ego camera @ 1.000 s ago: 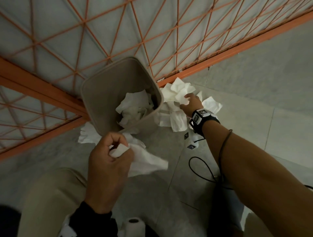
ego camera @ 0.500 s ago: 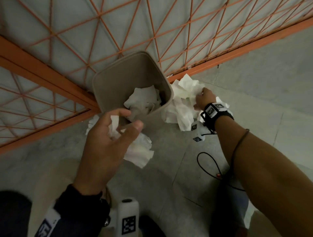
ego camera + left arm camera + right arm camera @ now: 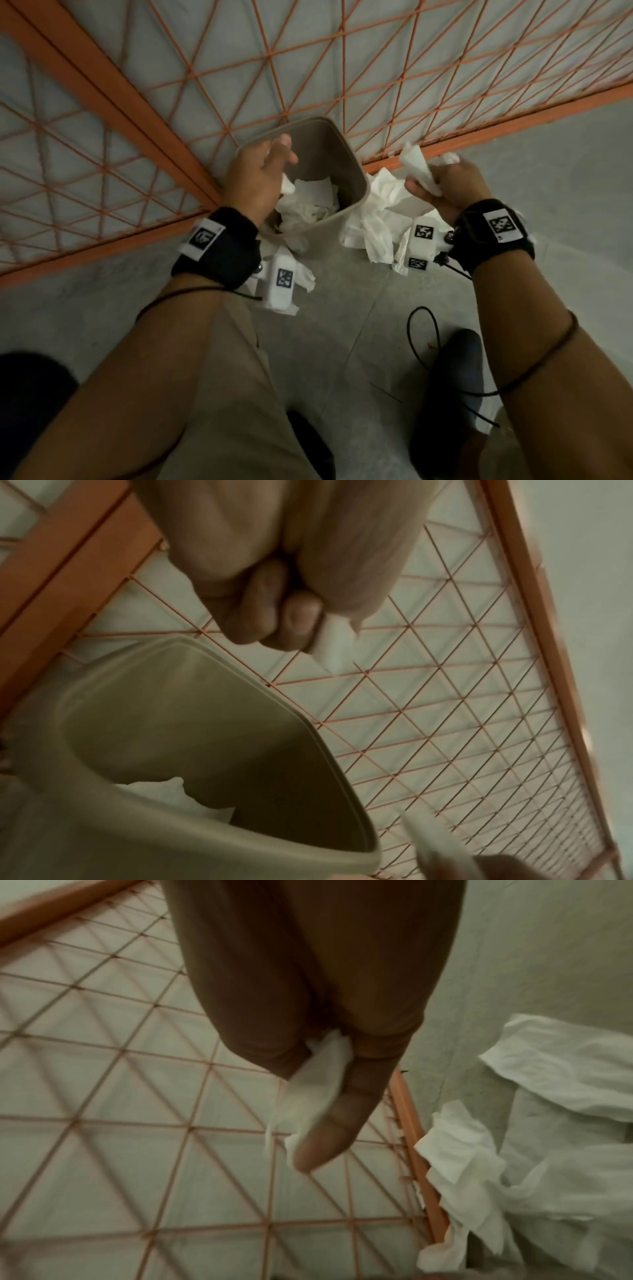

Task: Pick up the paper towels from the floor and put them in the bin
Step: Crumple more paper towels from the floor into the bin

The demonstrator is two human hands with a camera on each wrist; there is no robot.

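Head view: left hand [image 3: 255,178] above bin [image 3: 346,161], fingers [image 3: 286,150] curled, pinching a small white scrap; right hand [image 3: 452,186] beside bin, fingers clutching crumpled paper towel [image 3: 419,168]; more paper towels [image 3: 373,212] on floor [image 3: 342,342] below right fingers, others inside bin. Left wrist view: fingers [image 3: 270,615] curled tight on white scrap [image 3: 334,645], bin [image 3: 192,723] beneath. Right wrist view: thumb [image 3: 339,1118] and fingers pinching paper towel [image 3: 315,1085], loose paper towels [image 3: 514,1164] on floor to the right.

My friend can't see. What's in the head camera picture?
Two hands work over a beige plastic bin holding crumpled white paper towels: the left hand hovers above it, and the right hand grips a white paper towel beside it.
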